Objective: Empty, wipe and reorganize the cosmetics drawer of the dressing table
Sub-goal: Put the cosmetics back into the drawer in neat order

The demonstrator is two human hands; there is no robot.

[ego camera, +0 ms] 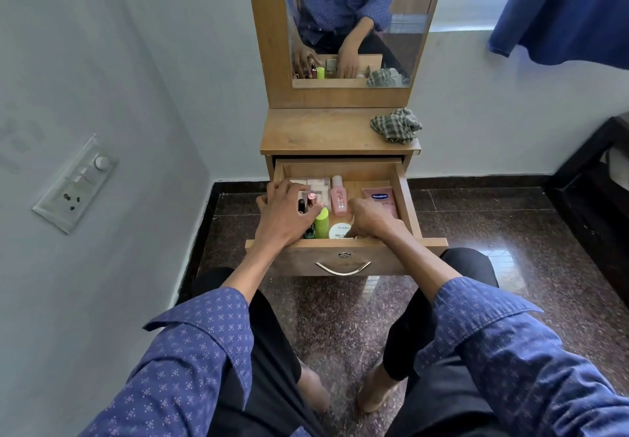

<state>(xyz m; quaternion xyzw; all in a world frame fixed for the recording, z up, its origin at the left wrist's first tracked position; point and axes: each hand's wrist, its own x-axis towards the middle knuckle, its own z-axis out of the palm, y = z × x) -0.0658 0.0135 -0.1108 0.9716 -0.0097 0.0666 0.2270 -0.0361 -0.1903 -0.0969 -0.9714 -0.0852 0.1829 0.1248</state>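
Note:
The wooden drawer (406, 205) of the dressing table stands pulled out with cosmetics inside. My left hand (284, 215) reaches into its left side, fingers curled around upright small items: a rose-capped lipstick (311, 200) and a black tube (301, 205), beside a green bottle (321, 223). My right hand (372, 220) dips into the front middle, fingers curled down by a white round nail-polish-remover tub (340, 230); what it holds is hidden. A pink bottle (339, 198), a pink Vaseline tube (381, 200) and a clear palette box (316, 184) lie further back.
A checked cloth (396, 125) lies crumpled on the right of the table top (316, 130). The mirror (354, 21) rises behind it. A wall with a switchboard (76, 183) is at left, dark furniture (592, 198) at right, polished floor below.

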